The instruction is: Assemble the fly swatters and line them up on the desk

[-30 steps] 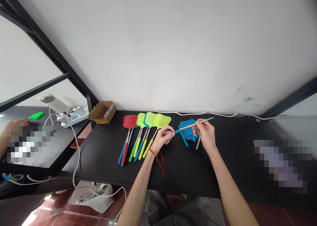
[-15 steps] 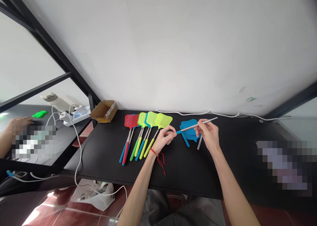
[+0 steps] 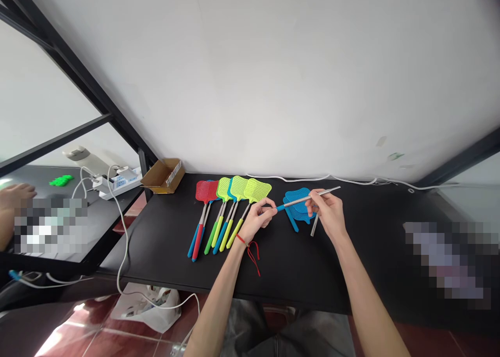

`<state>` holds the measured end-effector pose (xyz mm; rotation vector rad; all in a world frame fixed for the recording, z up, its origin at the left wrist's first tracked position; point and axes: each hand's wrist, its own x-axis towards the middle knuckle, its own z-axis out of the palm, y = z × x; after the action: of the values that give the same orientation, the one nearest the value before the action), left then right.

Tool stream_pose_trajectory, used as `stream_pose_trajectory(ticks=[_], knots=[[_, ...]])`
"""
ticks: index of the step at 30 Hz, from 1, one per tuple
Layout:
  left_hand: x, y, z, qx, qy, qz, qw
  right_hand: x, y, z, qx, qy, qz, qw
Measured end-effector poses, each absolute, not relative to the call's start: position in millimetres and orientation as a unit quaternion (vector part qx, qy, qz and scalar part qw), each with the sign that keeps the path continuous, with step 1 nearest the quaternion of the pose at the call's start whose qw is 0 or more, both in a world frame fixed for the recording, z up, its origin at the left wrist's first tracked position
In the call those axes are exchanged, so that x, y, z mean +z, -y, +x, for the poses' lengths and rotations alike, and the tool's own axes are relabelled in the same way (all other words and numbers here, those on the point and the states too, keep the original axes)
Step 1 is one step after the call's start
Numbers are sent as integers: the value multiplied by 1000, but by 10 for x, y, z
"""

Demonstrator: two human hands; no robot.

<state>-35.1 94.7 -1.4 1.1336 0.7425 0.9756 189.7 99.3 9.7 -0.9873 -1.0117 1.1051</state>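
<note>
A fly swatter handle (image 3: 296, 202), with a blue grip and a metal rod, is held level between my two hands. My left hand (image 3: 260, 214) pinches the end of the blue grip. Around the metal rod, toward its far end, the fingers of my right hand (image 3: 328, 211) are closed. Blue fly swatter heads (image 3: 299, 195) lie beneath the rod, partly covered. A blue grip (image 3: 291, 220) lies beside them, and a metal rod (image 3: 314, 228) shows under my right hand. Several complete fly swatters (image 3: 219, 216) in red, green, yellow and blue lie left of my left hand.
A small open cardboard box (image 3: 164, 177) stands at the table's back left. A white cable (image 3: 308, 180) runs along the wall. At far left, another person's hand (image 3: 17, 195) rests near a power strip (image 3: 125, 182). A white bag (image 3: 152, 307) lies on the floor.
My right hand and the rod's far end have shifted very slightly left and down. My left hand keeps its grip. The other person's hand has moved left.
</note>
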Motion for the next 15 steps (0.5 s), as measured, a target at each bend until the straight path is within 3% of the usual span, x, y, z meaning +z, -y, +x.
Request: stream_pose_trajectory(ticks=[15], knots=[[-30, -929, -304, 426, -330, 512, 669, 45, -993, 1808, 523, 438, -445, 580]])
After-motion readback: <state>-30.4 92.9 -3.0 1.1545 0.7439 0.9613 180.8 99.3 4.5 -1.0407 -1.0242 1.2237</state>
